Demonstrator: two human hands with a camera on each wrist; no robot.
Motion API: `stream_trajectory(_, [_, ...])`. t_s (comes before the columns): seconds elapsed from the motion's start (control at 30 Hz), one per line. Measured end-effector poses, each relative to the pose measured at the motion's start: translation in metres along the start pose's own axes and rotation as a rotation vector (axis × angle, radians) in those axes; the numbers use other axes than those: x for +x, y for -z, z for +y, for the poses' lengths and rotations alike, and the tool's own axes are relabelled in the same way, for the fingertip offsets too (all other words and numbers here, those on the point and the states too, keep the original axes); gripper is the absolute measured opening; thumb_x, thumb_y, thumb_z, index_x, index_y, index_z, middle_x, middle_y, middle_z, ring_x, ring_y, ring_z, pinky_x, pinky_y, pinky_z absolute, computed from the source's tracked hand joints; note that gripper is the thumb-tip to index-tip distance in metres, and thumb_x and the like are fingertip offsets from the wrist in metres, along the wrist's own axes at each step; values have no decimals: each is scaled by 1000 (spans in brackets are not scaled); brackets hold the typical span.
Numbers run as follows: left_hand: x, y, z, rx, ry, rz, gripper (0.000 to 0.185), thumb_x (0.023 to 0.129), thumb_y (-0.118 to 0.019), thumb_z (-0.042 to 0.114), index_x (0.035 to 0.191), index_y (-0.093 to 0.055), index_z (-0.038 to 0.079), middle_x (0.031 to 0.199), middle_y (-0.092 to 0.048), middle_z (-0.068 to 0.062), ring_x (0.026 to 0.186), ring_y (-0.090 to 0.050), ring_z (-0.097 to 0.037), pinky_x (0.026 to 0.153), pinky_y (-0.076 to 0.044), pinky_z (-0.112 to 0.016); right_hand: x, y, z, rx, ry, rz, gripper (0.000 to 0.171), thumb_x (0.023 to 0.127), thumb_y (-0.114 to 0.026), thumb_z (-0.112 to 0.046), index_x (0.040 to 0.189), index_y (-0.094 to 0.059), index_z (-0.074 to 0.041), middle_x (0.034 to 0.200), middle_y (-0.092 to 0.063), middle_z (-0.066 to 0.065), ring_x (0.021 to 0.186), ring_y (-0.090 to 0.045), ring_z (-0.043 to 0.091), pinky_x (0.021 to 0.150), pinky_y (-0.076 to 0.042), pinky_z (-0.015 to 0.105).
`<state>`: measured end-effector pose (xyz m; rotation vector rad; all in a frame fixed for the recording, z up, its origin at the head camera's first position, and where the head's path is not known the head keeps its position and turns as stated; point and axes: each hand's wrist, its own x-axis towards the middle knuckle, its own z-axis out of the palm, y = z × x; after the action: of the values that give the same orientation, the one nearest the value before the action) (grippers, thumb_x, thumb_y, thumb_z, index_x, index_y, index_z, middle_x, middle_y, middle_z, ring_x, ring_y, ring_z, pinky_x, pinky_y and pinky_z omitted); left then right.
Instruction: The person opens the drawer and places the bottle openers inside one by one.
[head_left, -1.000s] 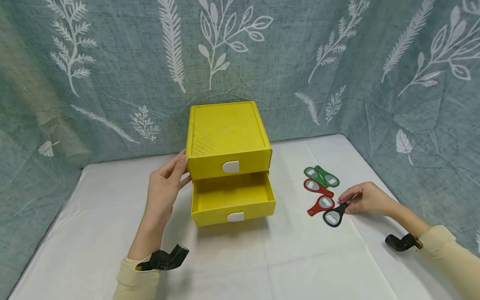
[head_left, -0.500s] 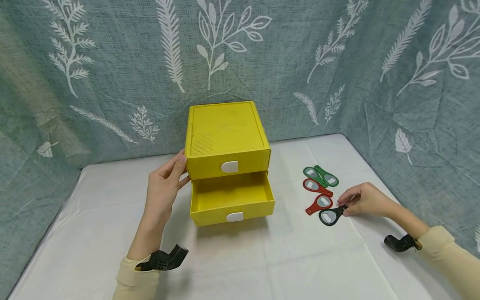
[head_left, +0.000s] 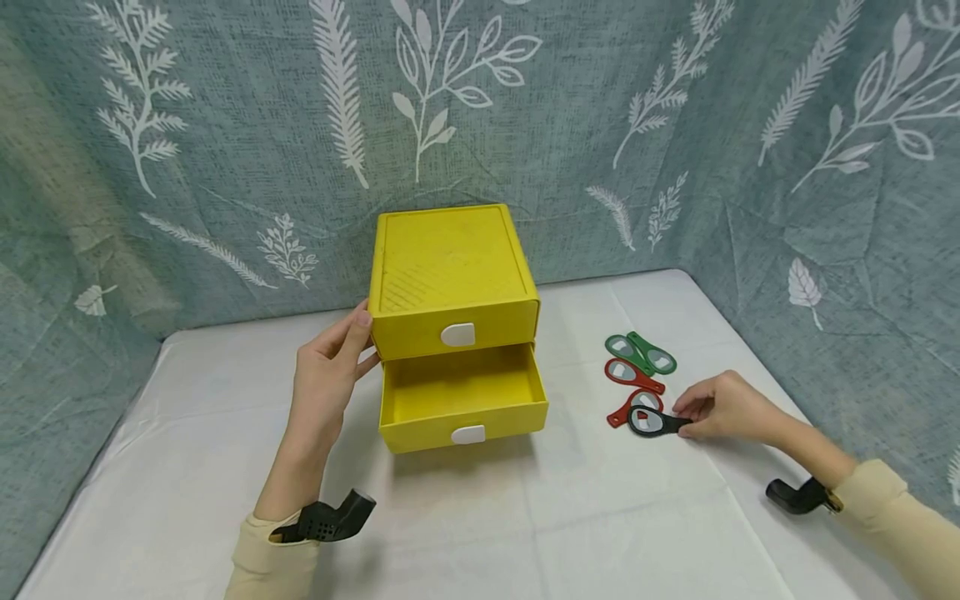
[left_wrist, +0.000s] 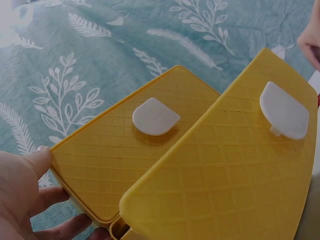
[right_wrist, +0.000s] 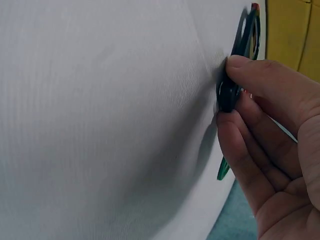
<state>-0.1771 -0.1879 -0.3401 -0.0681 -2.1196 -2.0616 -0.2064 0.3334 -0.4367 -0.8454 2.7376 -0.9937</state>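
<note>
My left hand (head_left: 328, 358) holds the left side of a yellow two-drawer unit (head_left: 453, 258), thumb at its front edge in the left wrist view. The bottom drawer (head_left: 427, 431) is pulled out and bare inside; the top drawer (left_wrist: 100, 155) is closed. To the right, my right hand (head_left: 729, 410) pinches the handle of a black bottle opener (head_left: 647, 422) between thumb and fingers. Its round head overlaps a red bottle opener (head_left: 619, 416) in the head view. Another red bottle opener (head_left: 634, 377) and two green ones, a left one (head_left: 622, 345) and a right one (head_left: 660, 360), lie just beyond.
A white cloth (head_left: 600, 517) covers the table. Behind and at the sides hangs a grey-green curtain (head_left: 525, 125) with white leaf prints. The drawer unit stands near the back, left of the bottle openers. Black cameras are strapped to both wrists.
The black bottle opener's head has swung left and away from me, and now overlaps the nearer red one, which has shifted slightly left. My left hand and the drawer unit stay in place.
</note>
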Motion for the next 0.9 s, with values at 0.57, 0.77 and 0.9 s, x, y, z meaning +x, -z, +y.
stream_trajectory(0.57, [-1, 1, -3, 2, -12, -7, 54, 99, -56, 44, 144, -52, 16, 147, -47, -4, 121, -55, -24, 90, -53, -32, 3, -12, -27, 94, 89, 170, 24, 72, -86, 4, 93, -78, -6, 82, -72, -5, 65, -63, 9, 59, -56, 31])
stream_trajectory(0.77, [-1, 1, -3, 8, -9, -3, 54, 99, -55, 45, 144, -52, 17, 147, -48, -4, 121, -55, -23, 90, -54, -32, 9, -19, -48, 236, 37, 268, 21, 74, -81, 11, 94, -74, 8, 81, -72, 11, 70, -64, 14, 64, -57, 29])
stream_trajectory(0.9, [-2, 1, -1, 6, -6, 1, 53, 99, -56, 45, 144, -53, 17, 147, -48, -3, 121, -56, -22, 90, -53, -31, 15, -23, -59, 340, 20, 317, 24, 77, -79, 11, 100, -73, 10, 86, -72, 14, 74, -64, 15, 70, -56, 25])
